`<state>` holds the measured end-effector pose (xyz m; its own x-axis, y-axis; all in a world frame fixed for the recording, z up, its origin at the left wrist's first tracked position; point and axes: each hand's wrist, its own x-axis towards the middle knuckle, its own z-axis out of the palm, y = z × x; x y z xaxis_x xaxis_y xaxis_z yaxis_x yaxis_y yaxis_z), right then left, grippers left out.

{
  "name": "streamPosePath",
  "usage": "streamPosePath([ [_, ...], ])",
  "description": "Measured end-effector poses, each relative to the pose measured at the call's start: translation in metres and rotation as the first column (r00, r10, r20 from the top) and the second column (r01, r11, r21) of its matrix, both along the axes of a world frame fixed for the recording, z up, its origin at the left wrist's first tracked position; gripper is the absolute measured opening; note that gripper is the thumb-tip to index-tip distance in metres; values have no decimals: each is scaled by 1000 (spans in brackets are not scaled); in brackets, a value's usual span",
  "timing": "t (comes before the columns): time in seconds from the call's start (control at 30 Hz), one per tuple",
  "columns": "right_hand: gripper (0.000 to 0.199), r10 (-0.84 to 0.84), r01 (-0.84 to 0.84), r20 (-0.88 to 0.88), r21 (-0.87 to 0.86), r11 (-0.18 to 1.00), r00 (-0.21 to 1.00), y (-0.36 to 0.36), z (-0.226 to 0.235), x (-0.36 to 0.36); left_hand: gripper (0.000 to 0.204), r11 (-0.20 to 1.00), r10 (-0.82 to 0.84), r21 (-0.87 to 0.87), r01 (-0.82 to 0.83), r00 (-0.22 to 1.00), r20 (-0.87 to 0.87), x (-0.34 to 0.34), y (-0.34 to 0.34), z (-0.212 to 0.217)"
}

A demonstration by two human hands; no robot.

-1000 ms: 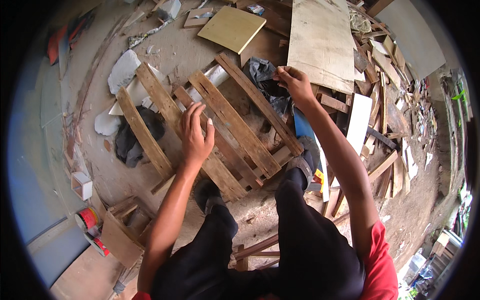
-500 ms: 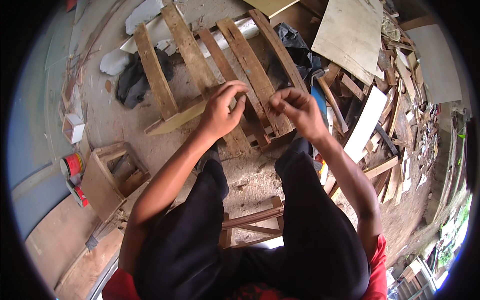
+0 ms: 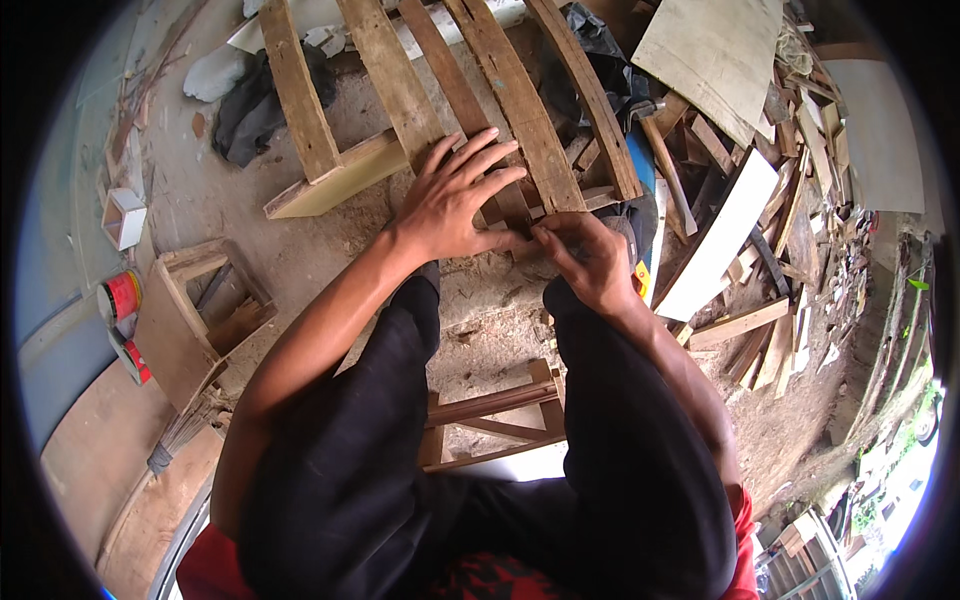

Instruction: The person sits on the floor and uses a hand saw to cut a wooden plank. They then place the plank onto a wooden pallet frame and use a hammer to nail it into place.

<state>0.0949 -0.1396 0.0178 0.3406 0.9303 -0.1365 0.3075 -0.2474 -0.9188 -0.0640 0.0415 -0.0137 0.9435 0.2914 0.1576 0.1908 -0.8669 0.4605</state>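
A slatted wooden frame of rough planks [image 3: 505, 85] lies in front of me, its crosspiece [image 3: 340, 178] running under the near plank ends on the left. My left hand [image 3: 450, 205] is spread over the near ends of two middle planks, fingers stretched out and thumb reaching toward the right hand. At the near end of a wide plank, my right hand [image 3: 592, 258] has thumb and forefinger pressed together. Whatever they pinch is hidden or too small to make out. The two hands almost touch.
Scrap wood [image 3: 790, 230] is heaped on the right, with a white board [image 3: 720, 235] and a wooden-handled tool [image 3: 668, 172] beside it. Left stand a wooden box frame [image 3: 205, 310] and red cans [image 3: 122, 295]. Black plastic [image 3: 250, 115] lies beyond. A small wooden stool [image 3: 495, 405] shows between my legs.
Both hands have come down onto the near plank ends and closer together. The left fingers have spread out. The view has shifted, so the frame appears higher.
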Motion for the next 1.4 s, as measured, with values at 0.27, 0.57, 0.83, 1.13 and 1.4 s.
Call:
streamPosePath([
  [0.27,16,-160,137,140,162,977,977,-4,-10,8,127,999,16,44,-8,982,-186,2,-22,7],
  [0.57,24,82,-157,304,229,961,949,3,-3,12,113,997,58,49,-52,990,-130,2,-24,5],
  [0.83,25,84,-152,299,214,965,950,4,-7,13,117,994,65,95,-52,989,-131,4,-23,8],
  [1.13,21,18,-62,243,176,982,970,2,-9,12,114,997,70,44,-67,994,-81,5,-25,3],
  [1.4,17,-5,-37,235,177,984,972,5,-13,8,121,997,73,-2,-74,990,-121,3,-24,5],
])
